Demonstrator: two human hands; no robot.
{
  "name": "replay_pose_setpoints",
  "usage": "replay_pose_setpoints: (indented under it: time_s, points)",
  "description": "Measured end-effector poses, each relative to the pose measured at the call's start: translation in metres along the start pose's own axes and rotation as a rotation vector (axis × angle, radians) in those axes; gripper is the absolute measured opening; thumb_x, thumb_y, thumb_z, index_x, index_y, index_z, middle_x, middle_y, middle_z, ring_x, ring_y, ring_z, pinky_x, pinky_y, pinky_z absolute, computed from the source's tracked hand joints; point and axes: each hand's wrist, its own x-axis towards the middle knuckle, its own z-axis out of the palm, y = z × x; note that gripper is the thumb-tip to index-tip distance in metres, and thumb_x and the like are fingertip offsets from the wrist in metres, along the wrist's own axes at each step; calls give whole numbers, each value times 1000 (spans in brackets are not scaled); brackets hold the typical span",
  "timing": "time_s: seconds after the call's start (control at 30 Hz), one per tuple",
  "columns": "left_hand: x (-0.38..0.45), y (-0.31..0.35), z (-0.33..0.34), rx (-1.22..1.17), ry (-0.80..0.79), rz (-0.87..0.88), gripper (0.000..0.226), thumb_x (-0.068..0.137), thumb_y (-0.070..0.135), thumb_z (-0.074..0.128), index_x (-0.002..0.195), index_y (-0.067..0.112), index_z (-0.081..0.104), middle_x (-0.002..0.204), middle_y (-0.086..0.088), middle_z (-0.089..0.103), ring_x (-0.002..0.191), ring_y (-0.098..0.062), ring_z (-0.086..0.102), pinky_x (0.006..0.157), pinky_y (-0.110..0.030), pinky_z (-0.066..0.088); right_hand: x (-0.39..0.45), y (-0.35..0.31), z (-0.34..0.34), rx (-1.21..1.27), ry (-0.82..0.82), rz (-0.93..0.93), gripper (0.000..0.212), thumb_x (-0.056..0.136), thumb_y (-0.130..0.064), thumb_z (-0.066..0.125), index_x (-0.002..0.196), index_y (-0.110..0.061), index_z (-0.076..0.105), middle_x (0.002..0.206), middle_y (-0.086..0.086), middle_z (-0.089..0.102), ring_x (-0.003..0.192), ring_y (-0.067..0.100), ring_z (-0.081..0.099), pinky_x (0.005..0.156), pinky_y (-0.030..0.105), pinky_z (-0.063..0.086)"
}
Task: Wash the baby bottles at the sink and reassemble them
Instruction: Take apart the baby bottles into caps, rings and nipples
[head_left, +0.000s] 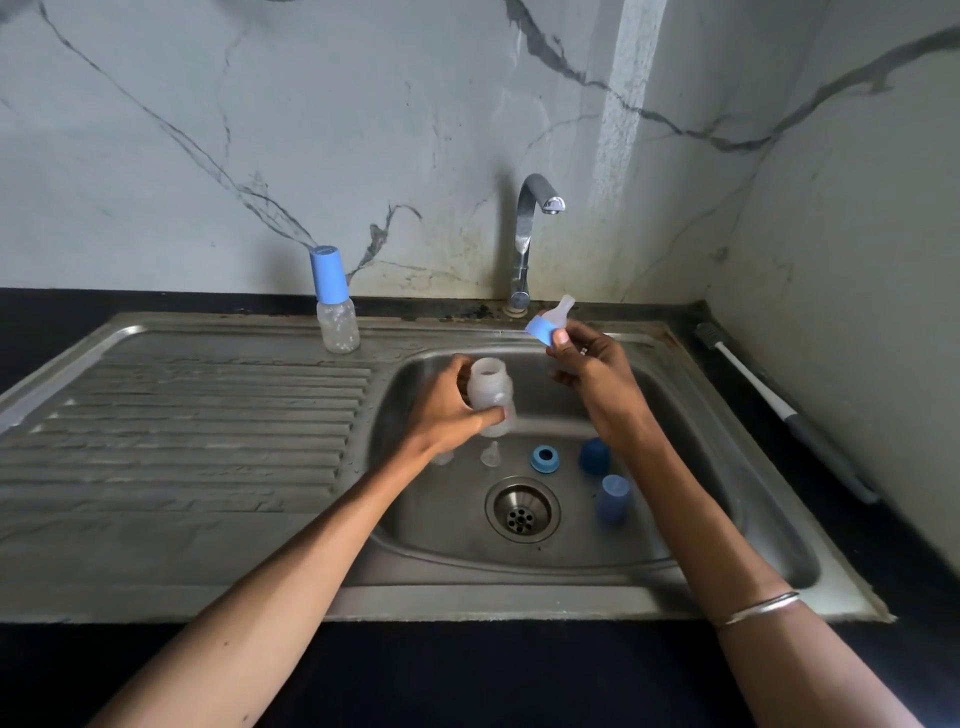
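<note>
My left hand (449, 410) grips a clear open bottle body (491, 392) upright over the steel sink basin (691, 457). My right hand (592, 371) pinches a blue collar ring with its clear teat (548, 322), held up and tilted near the tap. On the basin floor lie a loose clear teat (490, 454), a blue ring (545, 459) and two blue caps (594, 454) (614, 498). Another clear piece (443, 457) shows partly behind my left wrist. An assembled bottle with a blue cap (335, 301) stands at the back of the drainboard.
The chrome tap (530, 234) rises behind the basin with no water running. A ribbed drainboard (182, 431) spreads to the left. A bottle brush (779, 410) lies on the dark counter at the right, by the marble wall. The drain (522, 509) sits mid-basin.
</note>
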Motion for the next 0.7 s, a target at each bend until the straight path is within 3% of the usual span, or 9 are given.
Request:
replay_pose_setpoints:
  time_s: [0.07, 0.17, 0.27, 0.4, 0.57, 0.7]
  points:
    - [2, -9, -3, 88, 7, -3, 56, 64, 17, 91, 111, 15, 61, 103, 2, 65, 92, -12, 62, 77, -20, 49, 1, 2, -1, -21, 3, 6, 30, 94, -29, 62, 122, -16, 65, 117, 10, 64, 103, 21, 59, 84, 32, 53]
    - [4, -19, -7, 265, -66, -46, 48, 62, 26, 91, 100, 16, 65, 97, 2, 69, 92, -17, 67, 79, -32, 55, 3, 4, -2, -38, 8, 3, 31, 93, -30, 64, 121, -17, 66, 112, 9, 64, 99, 18, 58, 79, 29, 53]
    - [4, -25, -9, 406, -149, -132, 52, 64, 29, 91, 108, 12, 68, 102, -1, 67, 95, -19, 63, 74, -26, 50, 3, 4, -4, -52, -1, 11, 32, 93, -31, 65, 122, -19, 65, 115, 8, 64, 104, 19, 59, 79, 29, 54]
    - [6, -36, -6, 570, -268, -222, 66, 64, 25, 91, 123, 14, 65, 121, -7, 64, 104, -21, 63, 76, -26, 49, 1, 2, -4, -61, -9, 32, 33, 92, -30, 65, 123, -18, 65, 117, 6, 65, 112, 24, 60, 88, 38, 57]
    - [5, -46, -2, 688, -416, -313, 55, 66, 11, 90, 114, 14, 64, 115, -3, 61, 88, -19, 60, 71, -30, 53, 0, 3, -4, -84, -26, 33, 35, 92, -30, 65, 126, -18, 64, 118, 5, 65, 112, 22, 60, 85, 35, 58]
    - [2, -57, 2, 712, -489, -386, 59, 65, 8, 91, 117, 10, 63, 122, -8, 60, 97, -24, 65, 76, -33, 56, 0, 5, -3, -109, -29, 30, 36, 92, -30, 66, 126, -19, 64, 118, 4, 65, 111, 20, 61, 86, 38, 59]
